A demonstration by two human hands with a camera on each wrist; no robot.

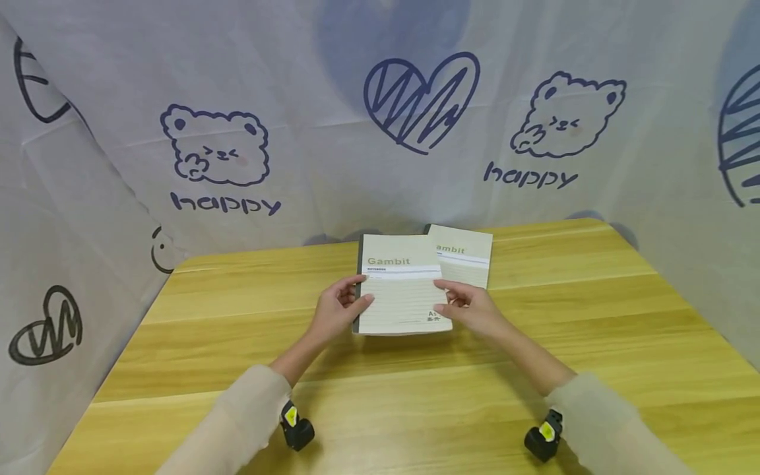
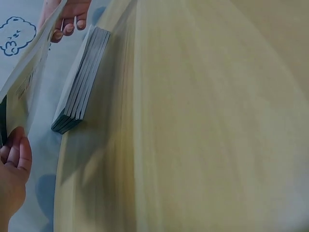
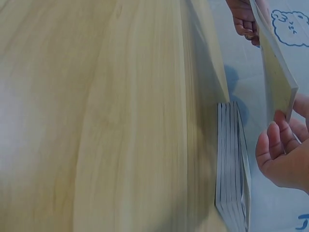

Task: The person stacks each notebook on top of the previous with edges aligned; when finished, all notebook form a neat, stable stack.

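A cream notebook (image 1: 400, 293) with a dark spine and "Gambit" on its cover is held up off the table by both hands. My left hand (image 1: 338, 309) pinches its spine-side edge, thumb on the cover and fingers behind. On the opposite edge, my right hand (image 1: 475, 310) grips it the same way. Behind it, partly hidden in the head view, lies a matching notebook (image 1: 469, 257). Both wrist views show this to be the top of a neat stack of several notebooks (image 2: 84, 79), lower than the held one.
The wood-grain table (image 1: 392, 396) has its far edge close behind the stack. A pale cloth (image 1: 332, 178) with bear and heart drawings hangs behind and at the sides. Black wrist cameras (image 1: 297, 427) sit at both cuffs.
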